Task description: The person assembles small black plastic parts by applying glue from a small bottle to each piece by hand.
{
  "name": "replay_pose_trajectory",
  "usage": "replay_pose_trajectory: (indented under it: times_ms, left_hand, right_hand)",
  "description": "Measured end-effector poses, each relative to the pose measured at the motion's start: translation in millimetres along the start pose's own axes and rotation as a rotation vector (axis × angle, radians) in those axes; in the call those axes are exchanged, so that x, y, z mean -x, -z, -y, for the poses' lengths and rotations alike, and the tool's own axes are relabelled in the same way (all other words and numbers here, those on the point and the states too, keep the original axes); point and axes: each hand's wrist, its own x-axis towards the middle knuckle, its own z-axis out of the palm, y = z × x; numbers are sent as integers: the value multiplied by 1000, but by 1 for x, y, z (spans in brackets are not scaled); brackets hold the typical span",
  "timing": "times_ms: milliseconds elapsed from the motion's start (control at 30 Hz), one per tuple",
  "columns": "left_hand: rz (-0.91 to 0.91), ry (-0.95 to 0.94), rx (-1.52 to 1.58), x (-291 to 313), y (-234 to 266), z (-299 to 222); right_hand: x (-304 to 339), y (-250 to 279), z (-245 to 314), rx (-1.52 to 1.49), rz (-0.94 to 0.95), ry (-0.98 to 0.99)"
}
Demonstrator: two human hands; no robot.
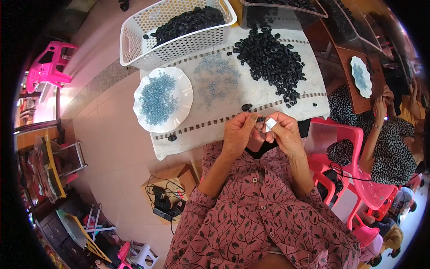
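Observation:
My two hands meet just past the near edge of the cloth-covered table. My left hand [238, 134] is closed in a pinch on a small black part [260, 119], mostly hidden by the fingers. Right beside it, my right hand [289, 136] pinches a small white block-like piece [270, 124]. Whether the two pieces touch I cannot tell. A loose black part [246, 107] lies on the cloth just beyond my left hand. Farther off spreads a heap of small black parts [268, 58]. Left of it are scattered small clear-blue pieces [217, 78].
A white scalloped plate [186, 96] holds more clear-blue pieces. Behind it stands a white perforated basket [179, 51] of black parts, beside a clear bin [282, 18]. A cardboard box [183, 172] with cables sits on the floor. Pink chairs [358, 157] and a seated person are at right.

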Motion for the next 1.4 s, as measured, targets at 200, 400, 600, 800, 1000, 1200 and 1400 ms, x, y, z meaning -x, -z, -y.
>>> replay_pose_trajectory:
  times_ms: [200,400,600,800,1000,1200,1400]
  left_hand:
    - [-10,0,-38,1,-3,-3]
    - [-12,5,-37,1,0,-3]
    - [12,8,63,0,-3,-3]
    - [90,-72,97,2,-2,-3]
    - [99,-127,-12,2,-3,-2]
    - [119,-136,-38,4,-6,-6]
    - [193,-119,63,5,-4,-1]
  right_hand:
    - [1,0,2,-17,-6,-9]
    - [4,-9,4,95,-73,51]
    - [5,-8,3,181,-90,148]
    - [6,-4,4,214,-78,198]
    - [7,0,3,105,-45,162]
    - [5,6,2,-88,42,66]
    - [7,-1,4,-154,151,86]
